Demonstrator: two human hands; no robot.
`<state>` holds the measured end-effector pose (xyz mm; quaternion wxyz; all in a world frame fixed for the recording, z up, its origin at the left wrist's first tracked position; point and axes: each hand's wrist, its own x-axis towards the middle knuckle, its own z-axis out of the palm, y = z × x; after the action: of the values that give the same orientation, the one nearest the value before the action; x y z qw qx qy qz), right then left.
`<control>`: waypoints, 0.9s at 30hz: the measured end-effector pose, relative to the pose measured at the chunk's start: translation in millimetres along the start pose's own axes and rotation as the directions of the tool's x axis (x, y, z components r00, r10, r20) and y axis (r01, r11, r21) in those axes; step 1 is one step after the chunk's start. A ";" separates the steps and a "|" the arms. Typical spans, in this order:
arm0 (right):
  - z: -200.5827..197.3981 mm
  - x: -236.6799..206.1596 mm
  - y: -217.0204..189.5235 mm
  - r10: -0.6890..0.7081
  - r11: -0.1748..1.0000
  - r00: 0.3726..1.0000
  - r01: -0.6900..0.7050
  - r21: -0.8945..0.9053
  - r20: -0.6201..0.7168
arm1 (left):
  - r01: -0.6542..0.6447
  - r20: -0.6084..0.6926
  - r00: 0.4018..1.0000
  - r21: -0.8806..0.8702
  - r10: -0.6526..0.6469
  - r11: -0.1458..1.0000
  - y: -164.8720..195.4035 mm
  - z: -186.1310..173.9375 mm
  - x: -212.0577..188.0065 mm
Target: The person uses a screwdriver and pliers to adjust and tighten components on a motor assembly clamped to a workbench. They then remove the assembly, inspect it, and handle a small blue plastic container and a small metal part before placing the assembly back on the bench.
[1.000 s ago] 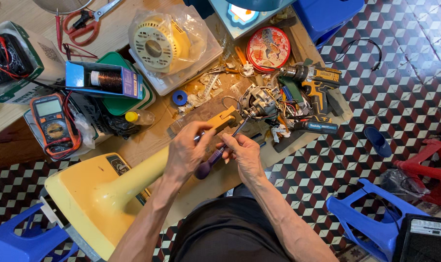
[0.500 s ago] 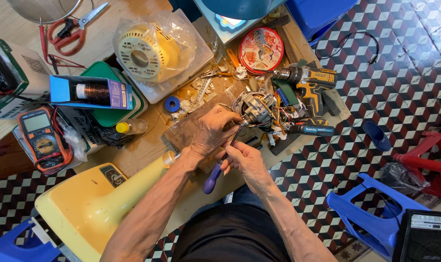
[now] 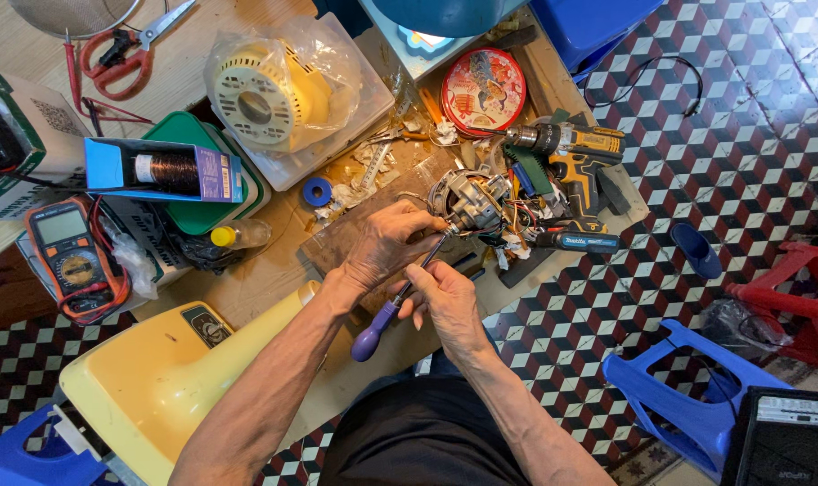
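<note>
Multimeter [image 3: 71, 256] at far left of bench; yellow fan base [image 3: 157, 378] lower left. Left hand [image 3: 386, 247] curled over a wooden board [image 3: 332, 243], fingers at the screwdriver shaft. Right hand [image 3: 449, 301] closed around the purple-handled screwdriver [image 3: 395, 301], tip at small motor [image 3: 467, 202]. Cordless drill [image 3: 571, 148] right of motor.

Cluttered wooden workbench [image 3: 274, 279], checkered floor [image 3: 742, 153]
</note>
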<state>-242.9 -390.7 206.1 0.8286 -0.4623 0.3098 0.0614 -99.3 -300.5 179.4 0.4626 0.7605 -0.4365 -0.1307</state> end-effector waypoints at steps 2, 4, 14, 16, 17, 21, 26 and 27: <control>3.1 1.7 3.1 0.009 1.000 1.000 -0.008 0.004 -0.029 | 0.022 0.031 0.999 -0.013 -0.021 1.000 -1.7 -0.3 -0.1; 4.7 2.5 4.5 0.018 0.999 0.998 -0.016 0.027 -0.061 | 0.014 0.048 0.999 -0.039 -0.013 0.999 -4.4 -1.4 -0.1; -12.0 11.6 -6.1 -0.037 0.990 0.997 0.027 0.136 0.073 | -0.068 0.112 0.990 -0.165 0.087 0.984 -20.2 -3.6 10.5; -10.5 14.2 -3.7 -0.066 0.991 0.997 0.061 0.117 0.040 | -0.043 0.165 0.984 -0.186 0.074 0.982 -22.3 -7.8 13.6; -9.3 14.9 -2.2 -0.079 0.991 0.997 0.076 0.107 0.026 | -0.028 0.191 0.979 -0.194 0.066 0.981 -22.4 -10.1 13.0; -6.0 13.9 2.6 -0.116 0.992 0.993 0.118 0.042 -0.036 | 0.017 0.216 0.976 -0.170 0.020 0.985 -19.7 -14.0 10.9; -5.0 16.1 7.2 -0.114 0.989 0.991 0.120 0.090 -0.073 | 0.026 0.206 0.978 -0.199 0.016 0.980 -18.2 -14.5 8.1; -5.0 16.8 8.7 -0.111 0.988 0.990 0.119 0.095 -0.081 | 0.019 0.206 0.978 -0.201 0.023 0.979 -18.6 -15.0 7.0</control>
<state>-235.1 -392.9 188.3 0.8405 -0.4396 0.3162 -0.0195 -76.1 -293.5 173.7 0.4897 0.6913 -0.4676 -0.2522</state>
